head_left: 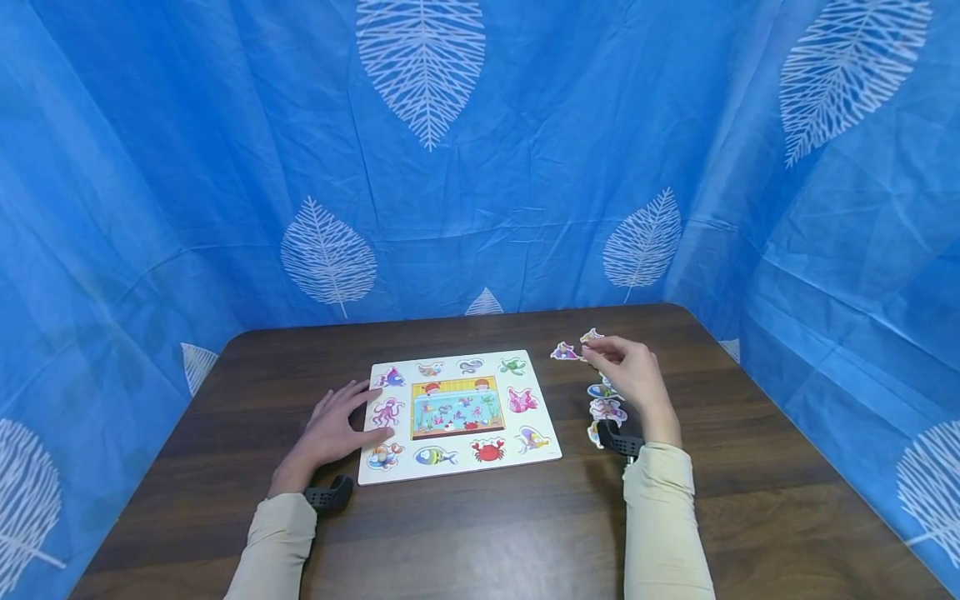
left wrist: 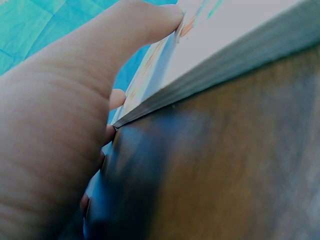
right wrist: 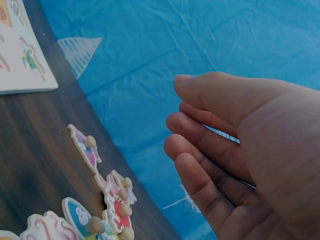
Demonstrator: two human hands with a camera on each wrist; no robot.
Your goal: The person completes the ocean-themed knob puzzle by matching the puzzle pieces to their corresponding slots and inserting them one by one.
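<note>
A white puzzle board with painted sea animals lies flat on the table. My left hand rests at its left edge, fingers spread and thumb over the top; the left wrist view shows the thumb at the board's surface. My right hand is over the loose pieces right of the board. Its fingers are loosely bent, with nothing between them in the right wrist view. Below it lie knobbed pieces: a purple one, a red crab, a blue fish and a pink octopus.
The dark wooden table runs up to a blue curtain with white leaf prints at the back and sides. A tank picture fills the board's middle. Another loose piece lies partly behind the right wrist's black strap.
</note>
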